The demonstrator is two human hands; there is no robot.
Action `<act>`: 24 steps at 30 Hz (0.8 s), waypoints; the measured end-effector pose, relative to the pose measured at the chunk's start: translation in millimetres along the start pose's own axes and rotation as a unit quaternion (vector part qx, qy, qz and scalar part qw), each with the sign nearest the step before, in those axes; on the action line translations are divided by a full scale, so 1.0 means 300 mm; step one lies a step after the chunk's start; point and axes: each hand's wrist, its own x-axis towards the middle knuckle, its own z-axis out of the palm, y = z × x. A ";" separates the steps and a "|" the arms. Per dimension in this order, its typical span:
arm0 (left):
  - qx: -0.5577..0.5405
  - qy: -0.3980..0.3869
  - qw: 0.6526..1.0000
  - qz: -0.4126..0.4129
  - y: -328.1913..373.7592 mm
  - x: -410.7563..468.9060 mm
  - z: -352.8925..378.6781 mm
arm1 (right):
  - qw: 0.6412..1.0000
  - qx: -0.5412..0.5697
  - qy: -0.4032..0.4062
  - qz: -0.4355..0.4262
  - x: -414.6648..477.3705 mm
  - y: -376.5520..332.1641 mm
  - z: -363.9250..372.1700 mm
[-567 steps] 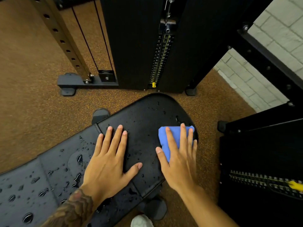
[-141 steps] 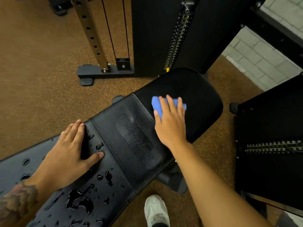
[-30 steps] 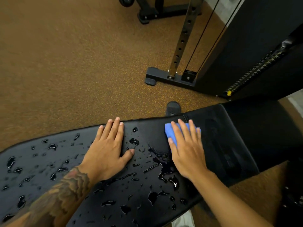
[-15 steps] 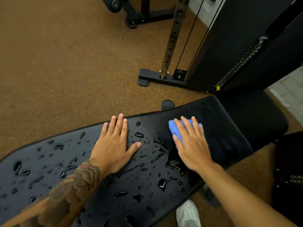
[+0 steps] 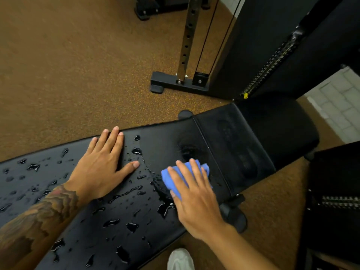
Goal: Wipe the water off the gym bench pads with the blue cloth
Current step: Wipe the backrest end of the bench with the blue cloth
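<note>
A black gym bench runs across the view. Its long back pad [image 5: 109,221] is covered in water drops and puddles; the seat pad [image 5: 259,133] on the right looks dry. My right hand [image 5: 194,199] presses the folded blue cloth [image 5: 171,177] flat onto the back pad near the seam between the pads. A smeared damp patch [image 5: 188,151] lies just beyond the cloth. My left hand [image 5: 103,166] rests flat on the back pad, fingers spread, to the left of the cloth.
A cable machine with a black weight stack [image 5: 272,55] and a perforated steel upright [image 5: 188,36] stands just behind the bench. Another black machine [image 5: 339,201] is at the right. Brown speckled rubber floor [image 5: 68,75] surrounds the bench. A white shoe [image 5: 180,259] shows below.
My right hand has dragged the cloth toward me across the back pad, leaving a wiped damp streak behind it. My left hand has stayed flat on the pad.
</note>
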 end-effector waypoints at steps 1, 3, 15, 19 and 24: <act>0.001 -0.003 1.000 0.000 -0.001 0.001 -0.002 | 1.000 -0.008 0.002 0.014 0.008 0.045 -0.015; -0.006 -0.008 1.000 0.000 0.003 0.003 -0.007 | 0.999 -0.025 0.007 0.044 0.073 0.107 -0.033; 0.008 -0.032 0.999 -0.008 0.012 0.011 -0.026 | 0.997 0.014 -0.016 -0.071 -0.081 -0.246 0.099; 0.012 -0.033 0.999 -0.003 0.010 0.016 -0.026 | 0.996 0.034 0.031 -0.074 -0.121 -0.297 0.124; 0.018 -0.040 0.999 0.000 -0.001 0.018 -0.020 | 0.993 0.052 0.077 -0.078 -0.174 -0.209 0.111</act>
